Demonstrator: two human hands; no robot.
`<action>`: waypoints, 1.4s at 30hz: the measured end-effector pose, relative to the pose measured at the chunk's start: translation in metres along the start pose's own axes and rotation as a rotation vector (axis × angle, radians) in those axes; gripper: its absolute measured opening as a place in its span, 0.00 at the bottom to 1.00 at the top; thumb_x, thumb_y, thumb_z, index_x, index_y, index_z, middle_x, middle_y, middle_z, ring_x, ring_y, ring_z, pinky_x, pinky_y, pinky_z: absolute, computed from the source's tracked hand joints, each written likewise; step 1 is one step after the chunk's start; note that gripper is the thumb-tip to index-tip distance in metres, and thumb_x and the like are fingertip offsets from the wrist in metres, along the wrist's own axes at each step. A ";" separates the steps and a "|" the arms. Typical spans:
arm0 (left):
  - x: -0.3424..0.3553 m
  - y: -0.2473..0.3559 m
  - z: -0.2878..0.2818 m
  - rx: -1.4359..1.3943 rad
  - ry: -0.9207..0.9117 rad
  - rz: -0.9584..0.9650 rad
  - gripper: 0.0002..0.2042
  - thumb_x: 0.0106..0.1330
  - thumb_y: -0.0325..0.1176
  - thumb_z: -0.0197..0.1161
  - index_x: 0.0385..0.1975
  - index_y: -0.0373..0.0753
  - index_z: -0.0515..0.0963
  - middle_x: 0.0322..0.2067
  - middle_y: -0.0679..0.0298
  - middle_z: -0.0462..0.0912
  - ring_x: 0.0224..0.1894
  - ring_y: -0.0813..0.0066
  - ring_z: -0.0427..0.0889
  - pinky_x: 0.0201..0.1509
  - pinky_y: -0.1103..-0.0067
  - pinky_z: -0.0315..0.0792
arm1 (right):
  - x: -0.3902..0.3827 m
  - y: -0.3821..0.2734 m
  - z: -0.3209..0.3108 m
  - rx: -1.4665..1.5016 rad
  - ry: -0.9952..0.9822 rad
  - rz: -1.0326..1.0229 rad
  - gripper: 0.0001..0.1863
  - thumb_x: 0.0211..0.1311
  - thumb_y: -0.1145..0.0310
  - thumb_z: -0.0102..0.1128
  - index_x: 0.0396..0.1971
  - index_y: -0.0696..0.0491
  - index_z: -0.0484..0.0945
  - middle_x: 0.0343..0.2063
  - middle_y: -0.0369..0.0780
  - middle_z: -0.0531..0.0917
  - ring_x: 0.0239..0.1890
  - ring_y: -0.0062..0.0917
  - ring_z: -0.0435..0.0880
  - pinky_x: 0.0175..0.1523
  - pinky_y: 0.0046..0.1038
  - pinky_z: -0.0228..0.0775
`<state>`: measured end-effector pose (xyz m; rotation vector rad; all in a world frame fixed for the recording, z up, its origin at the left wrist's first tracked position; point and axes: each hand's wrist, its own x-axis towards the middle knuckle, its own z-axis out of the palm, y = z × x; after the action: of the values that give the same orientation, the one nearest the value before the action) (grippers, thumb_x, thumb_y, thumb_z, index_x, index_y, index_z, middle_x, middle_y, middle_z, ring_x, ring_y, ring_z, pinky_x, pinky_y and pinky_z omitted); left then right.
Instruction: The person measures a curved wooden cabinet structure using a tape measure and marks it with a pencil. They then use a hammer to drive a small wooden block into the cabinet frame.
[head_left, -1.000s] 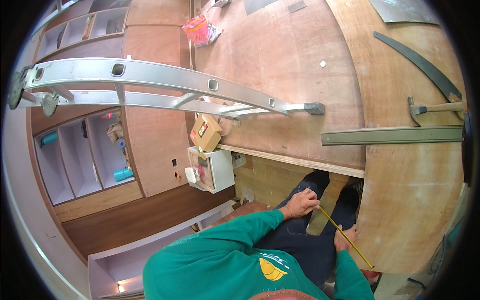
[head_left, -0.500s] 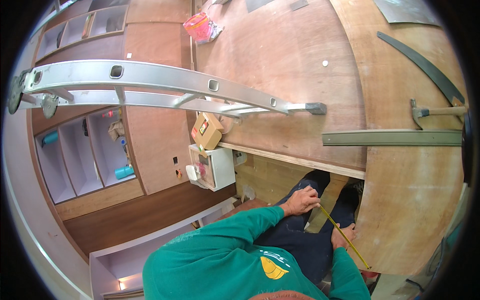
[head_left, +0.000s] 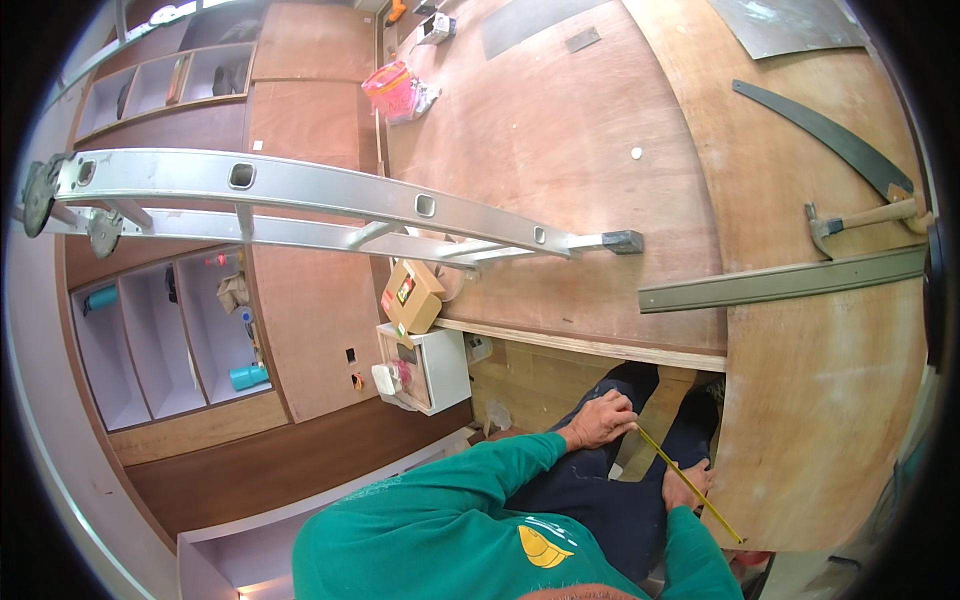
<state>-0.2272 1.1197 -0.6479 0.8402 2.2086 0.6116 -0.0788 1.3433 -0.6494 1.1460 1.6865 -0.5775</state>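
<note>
My left hand (head_left: 603, 420) is closed on one end of a tape measure, and any case is hidden in the fingers. The yellow blade (head_left: 658, 450) runs down to the right as far as the wooden board's near edge. Partway along it, my right hand (head_left: 688, 486) is curled at the blade, close to the board's left side; its fingertips are partly hidden. Both hands are over my dark-trousered legs (head_left: 560, 500). To the right lies the plywood board (head_left: 820, 420).
An aluminium ladder (head_left: 330, 190) spans the left, its foot on a plywood sheet (head_left: 560, 130). On the board lie a hammer (head_left: 870, 218), a handsaw (head_left: 820, 130) and a grey-green metal strip (head_left: 780, 280). A cardboard box (head_left: 412, 297) rests on a white box (head_left: 445, 372).
The view has tilted slightly, so the ladder and the tools on the board sit differently in the picture. My hands and the stretched tape keep nearly the same pose.
</note>
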 end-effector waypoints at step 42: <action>-0.007 -0.004 -0.003 0.002 0.050 0.024 0.08 0.69 0.39 0.72 0.41 0.44 0.86 0.40 0.64 0.80 0.45 0.59 0.80 0.45 0.66 0.81 | 0.003 0.006 0.020 -0.028 0.063 -0.032 0.45 0.58 0.51 0.76 0.69 0.62 0.69 0.66 0.59 0.71 0.67 0.59 0.74 0.68 0.55 0.73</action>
<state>-0.2268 1.1111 -0.6459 0.8622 2.2472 0.6489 -0.0647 1.3314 -0.6590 1.1299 1.7638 -0.5410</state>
